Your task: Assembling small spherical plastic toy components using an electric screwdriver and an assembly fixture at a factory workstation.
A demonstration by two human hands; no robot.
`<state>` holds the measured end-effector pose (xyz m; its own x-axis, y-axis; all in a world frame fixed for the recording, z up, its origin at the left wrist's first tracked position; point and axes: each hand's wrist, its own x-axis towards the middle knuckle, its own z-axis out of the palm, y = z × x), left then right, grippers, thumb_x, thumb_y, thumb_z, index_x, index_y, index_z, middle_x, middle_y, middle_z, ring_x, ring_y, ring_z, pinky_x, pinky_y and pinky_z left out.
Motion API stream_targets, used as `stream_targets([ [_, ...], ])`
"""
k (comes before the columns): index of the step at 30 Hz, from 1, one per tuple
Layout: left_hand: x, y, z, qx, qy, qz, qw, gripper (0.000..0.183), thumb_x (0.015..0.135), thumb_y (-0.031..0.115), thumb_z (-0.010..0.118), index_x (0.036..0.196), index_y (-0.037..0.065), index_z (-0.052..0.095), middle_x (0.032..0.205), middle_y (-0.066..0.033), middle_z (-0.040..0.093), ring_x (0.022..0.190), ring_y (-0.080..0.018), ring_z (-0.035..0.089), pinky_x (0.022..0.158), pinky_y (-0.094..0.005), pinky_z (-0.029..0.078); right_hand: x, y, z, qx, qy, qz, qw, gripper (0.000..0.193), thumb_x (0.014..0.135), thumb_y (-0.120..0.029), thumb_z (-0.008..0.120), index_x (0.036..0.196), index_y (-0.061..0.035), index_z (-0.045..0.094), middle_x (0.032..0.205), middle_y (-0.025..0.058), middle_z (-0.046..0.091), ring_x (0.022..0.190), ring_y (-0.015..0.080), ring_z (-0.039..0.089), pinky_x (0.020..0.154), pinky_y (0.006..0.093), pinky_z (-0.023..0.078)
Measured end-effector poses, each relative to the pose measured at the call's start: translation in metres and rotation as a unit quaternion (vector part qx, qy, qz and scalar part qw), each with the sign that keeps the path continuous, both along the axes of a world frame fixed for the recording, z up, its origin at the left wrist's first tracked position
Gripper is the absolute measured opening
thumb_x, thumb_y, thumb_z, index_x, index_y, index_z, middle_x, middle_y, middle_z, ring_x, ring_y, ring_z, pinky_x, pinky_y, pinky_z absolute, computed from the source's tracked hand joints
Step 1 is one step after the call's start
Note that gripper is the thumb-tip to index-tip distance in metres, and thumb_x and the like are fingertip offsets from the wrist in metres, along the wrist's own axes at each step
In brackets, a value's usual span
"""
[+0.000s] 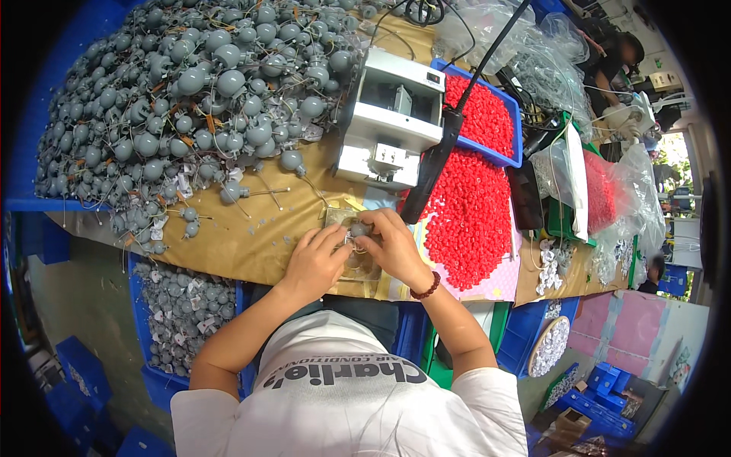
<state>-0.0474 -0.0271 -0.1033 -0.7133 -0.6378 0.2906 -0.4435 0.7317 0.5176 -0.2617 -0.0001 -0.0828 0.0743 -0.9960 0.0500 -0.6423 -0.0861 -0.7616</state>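
Both hands meet over a small clear plate at the table's near edge. Between the fingertips is a small grey ball-shaped part with a pale stem or wire. My right hand has its thumb and index finger closed around that part from the right. From the other side, my left hand pinches at its stem end with curled fingers. The fingers partly hide what lies between them. A single grey ball part with a wire lies farther up the brown table covering.
A large heap of grey ball parts fills the left. Ahead stands a white machine beside a black arm. Red pieces lie right, below a blue tray. A blue bin with grey parts stands below left.
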Motion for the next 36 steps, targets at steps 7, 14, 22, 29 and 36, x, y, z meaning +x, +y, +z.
stream_targets([
  [7, -0.025, -0.003, 0.008, 0.026, -0.014, 0.075, 0.997, 0.046, 0.078, 0.012, 0.077, 0.123, 0.008, 0.065, 0.113, -0.0061, 0.066, 0.110, -0.0279, 0.061, 0.090, -0.0425, 0.049, -0.002, 0.002, -0.001, -0.037, -0.094, -0.029, 0.994, 0.043, 0.083, -0.003, 0.078, 0.123, -0.0047, 0.064, 0.108, 0.0142, 0.063, 0.094, 0.0304, 0.063, 0.077, 0.0392, 0.054],
  [14, -0.026, -0.006, 0.004, -0.020, -0.006, 0.068, 0.997, 0.042, 0.078, 0.013, 0.077, 0.118, 0.009, 0.067, 0.106, -0.0049, 0.066, 0.105, -0.0266, 0.061, 0.086, -0.0405, 0.049, -0.055, -0.058, -0.007, -0.179, -0.108, -0.305, 0.929, 0.055, 0.093, -0.008, 0.071, 0.143, 0.0007, 0.047, 0.113, 0.0131, 0.064, 0.102, 0.0240, 0.063, 0.090, 0.0325, 0.051],
  [22, -0.027, -0.007, -0.004, -0.002, 0.012, 0.081, 0.997, 0.041, 0.076, 0.012, 0.077, 0.115, 0.009, 0.067, 0.102, -0.0048, 0.066, 0.098, -0.0273, 0.061, 0.081, -0.0406, 0.048, -0.052, -0.060, 0.022, -0.204, -0.272, -0.300, 0.891, 0.046, 0.090, 0.000, 0.075, 0.128, -0.0003, 0.051, 0.106, 0.0073, 0.065, 0.095, 0.0142, 0.063, 0.085, 0.0290, 0.052],
  [29, -0.026, -0.006, -0.002, 0.018, 0.024, 0.079, 0.996, 0.041, 0.075, 0.012, 0.077, 0.115, 0.008, 0.067, 0.102, -0.0068, 0.066, 0.096, -0.0300, 0.061, 0.081, -0.0423, 0.048, -0.029, -0.073, 0.121, -0.220, -0.463, -0.094, 0.854, 0.041, 0.089, 0.010, 0.062, 0.127, 0.0004, 0.050, 0.089, 0.0099, 0.066, 0.077, 0.0212, 0.066, 0.077, 0.0421, 0.057],
  [36, -0.028, -0.007, -0.004, 0.040, 0.024, 0.082, 0.996, 0.039, 0.076, 0.013, 0.076, 0.114, 0.008, 0.068, 0.101, -0.0083, 0.066, 0.095, -0.0309, 0.062, 0.082, -0.0438, 0.049, -0.016, -0.116, 0.110, -0.212, -0.326, -0.161, 0.907, 0.043, 0.084, 0.012, 0.071, 0.122, 0.0012, 0.056, 0.083, 0.0068, 0.068, 0.071, 0.0165, 0.068, 0.072, 0.0322, 0.057],
])
